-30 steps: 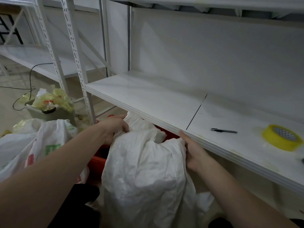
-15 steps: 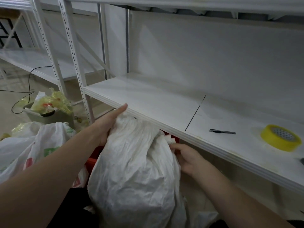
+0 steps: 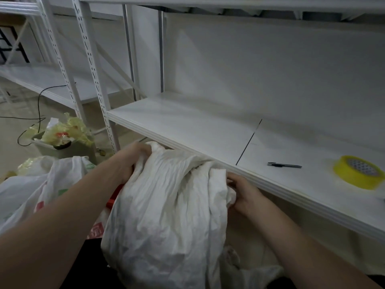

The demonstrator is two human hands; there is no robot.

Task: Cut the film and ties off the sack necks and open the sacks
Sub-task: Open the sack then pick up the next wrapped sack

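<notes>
A full white woven sack (image 3: pixel 166 215) stands in front of me, just below the shelf edge. My left hand (image 3: pixel 131 161) grips the sack's cloth at its upper left, fingers curled into the folds. My right hand (image 3: pixel 243 195) pinches the bunched cloth at the sack's upper right. A small dark utility knife (image 3: pixel 284 165) lies on the white shelf (image 3: pixel 198 130), to the right of both hands and apart from them. I cannot make out any tie or film on the neck.
A roll of yellow tape (image 3: pixel 359 171) lies on the shelf at the right. A grey bin (image 3: pixel 68 147) stuffed with yellow film stands on the floor at the left. White plastic bags (image 3: pixel 41 184) lie beside the sack. Something red (image 3: pixel 114 200) shows behind the sack.
My left hand has gone from lying flat against the sack's top to gripping its cloth. My right hand stayed at the upper right. The sack's top shifted slightly.
</notes>
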